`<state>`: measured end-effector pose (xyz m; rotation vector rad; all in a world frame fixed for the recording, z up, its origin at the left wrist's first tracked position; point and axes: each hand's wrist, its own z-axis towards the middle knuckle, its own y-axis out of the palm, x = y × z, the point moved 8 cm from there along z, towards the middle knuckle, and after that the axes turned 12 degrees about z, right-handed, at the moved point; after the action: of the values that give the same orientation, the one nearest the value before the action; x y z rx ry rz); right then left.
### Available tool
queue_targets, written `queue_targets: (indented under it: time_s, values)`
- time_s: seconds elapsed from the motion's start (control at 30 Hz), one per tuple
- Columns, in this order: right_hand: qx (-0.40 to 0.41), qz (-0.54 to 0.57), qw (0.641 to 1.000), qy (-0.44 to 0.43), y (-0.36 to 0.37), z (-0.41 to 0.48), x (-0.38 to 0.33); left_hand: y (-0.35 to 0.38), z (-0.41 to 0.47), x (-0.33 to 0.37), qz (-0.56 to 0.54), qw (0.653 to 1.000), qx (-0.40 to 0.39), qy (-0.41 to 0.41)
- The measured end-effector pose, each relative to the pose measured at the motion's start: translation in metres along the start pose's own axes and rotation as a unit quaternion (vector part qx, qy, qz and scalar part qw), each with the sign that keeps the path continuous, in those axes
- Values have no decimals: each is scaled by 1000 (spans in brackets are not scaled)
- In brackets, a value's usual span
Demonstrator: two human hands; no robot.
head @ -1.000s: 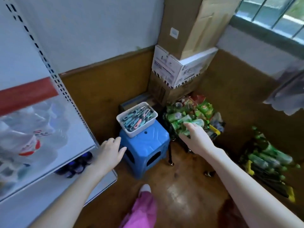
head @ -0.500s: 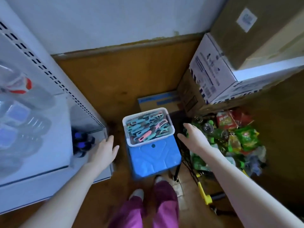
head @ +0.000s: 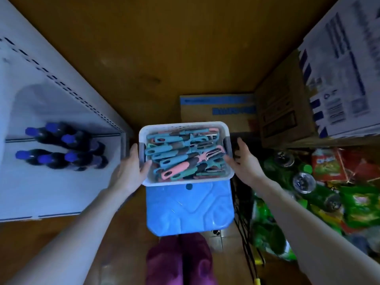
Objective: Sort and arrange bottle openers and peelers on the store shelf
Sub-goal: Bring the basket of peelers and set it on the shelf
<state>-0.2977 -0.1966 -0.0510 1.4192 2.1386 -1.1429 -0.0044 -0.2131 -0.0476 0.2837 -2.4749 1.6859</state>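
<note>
The white basket (head: 185, 183) is sitting on the far half of the blue stool (head: 189, 206), and it is brimming with a jumble of teal, dark and pink-handled openers and peelers (head: 181, 157). The left hand (head: 129, 171) is pinching the basket's left wall, with the thumb (head: 146, 165) hooking over the rim and the fingers lying outside by the grey handle. The right hand (head: 246, 163) is touching the right rim with its thumb tip and its fingers are loosely fanning beside the wall. I cannot tell if it is clamping. The white shelf (head: 51, 192) is crowding in on the left, carrying blue-capped dark bottles (head: 61, 149). A flat carton (head: 216, 108) is standing just behind the basket, and stacked boxes (head: 283, 103) are looming at the right. A black wire rack (head: 240, 202) is standing just beside the stool, with green bottles and snack packs (head: 320, 194) piling up beyond it. Magenta-clad legs (head: 181, 262) are showing below.
</note>
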Motion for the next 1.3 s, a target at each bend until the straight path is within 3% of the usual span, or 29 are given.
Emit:
queue_targets:
  time_s: [0.13, 0.53, 1.0, 1.3]
  values:
    - [-9, 42, 999, -16, 18, 20, 7, 21, 13, -5, -51, 999, 9, 6]
    - [55, 23, 997, -46, 11, 8, 2, 10, 0, -13, -100, 994, 48, 10]
    - [95, 31, 988, -116, -57, -171, -103, -159, -150, -1, -186, 975, 123, 9]
    - [86, -25, 975, -201, -74, -295, -165, -248, -281, -7, -193, 954, 227, -21]
